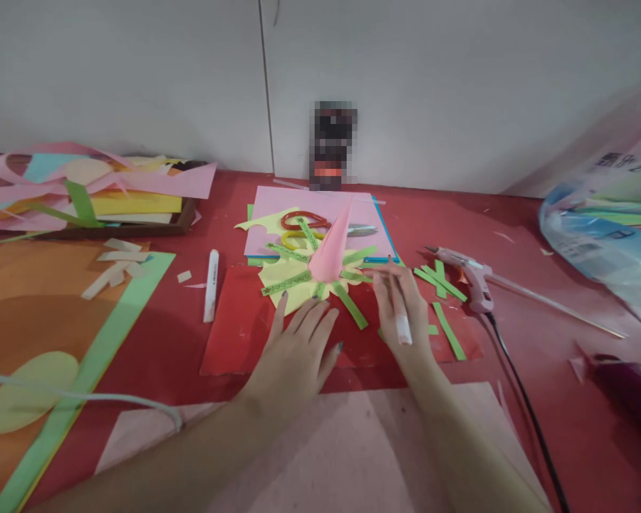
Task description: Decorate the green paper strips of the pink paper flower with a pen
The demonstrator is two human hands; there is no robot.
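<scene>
Red worktop [518, 228], extending back to a white wall.

Orange sheet with a green border [37, 299], flat at the left edge. Pale pink sheet [325, 456] at the near edge, under both forearms. Clear plastic bag [603, 249] of coloured paper at the far right. Red sheet [235, 335] at centre, flat, just beyond the pale pink sheet. Tray of paper offcuts [117, 210] at the rear left. Pink card [299, 203] on a blue sheet at the rear centre, near the wall.

Left hand [296, 349]: released, palm down, fingers spread on the red sheet, fingertips at the near edge of the yellow cut-out [288, 285].

Right hand [400, 306]: palm down, fingers extended just right of the cut-out, with a white stick [403, 328] lying along the fingers. Grasped or merely resting there: cannot tell.

Pink cone [331, 246]: centre of the worktop, wide end on the yellow cut-out, between and just beyond the two hands. Long axis tilted, running away from the person; tip pointing toward the wall and slightly right, over the pink card.

Glue gun [473, 281] lying right of the right hand, nozzle to the left, black cord trailing toward the near edge. Scissors [299, 228] with red and yellow handles on the pink card, behind the cone. White marker [211, 285] left of the red sheet. Green strips [443, 281] scattered around the cone and beside the glue gun.
</scene>
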